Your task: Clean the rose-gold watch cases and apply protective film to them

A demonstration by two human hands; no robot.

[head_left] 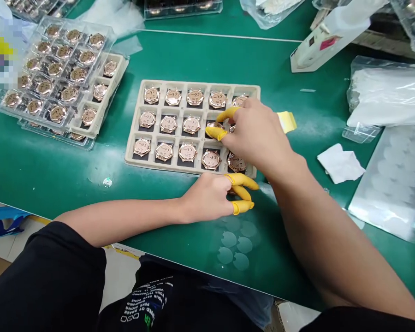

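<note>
A beige compartment tray (133,133) holds rows of rose-gold watch cases (191,124), backs up with printed marks, on dark pads. My right hand (259,129) reaches over its right part, yellow finger cots on the thumb and fingertip. Between them is a watch case (213,124) in the middle row, partly covered. Just off the tray's front edge, my left hand (214,196) is closed, its fingers in yellow cots and curled in. Something small and brownish shows between those fingers, too hidden to name.
Stacked clear trays of watch cases (55,69) stand at the left. Round clear films (229,239) lie near the front edge. Rightward are a yellow pad (287,121), a white cloth (341,162), a film sheet (387,184), bagged white material (390,94) and a white bottle (327,44).
</note>
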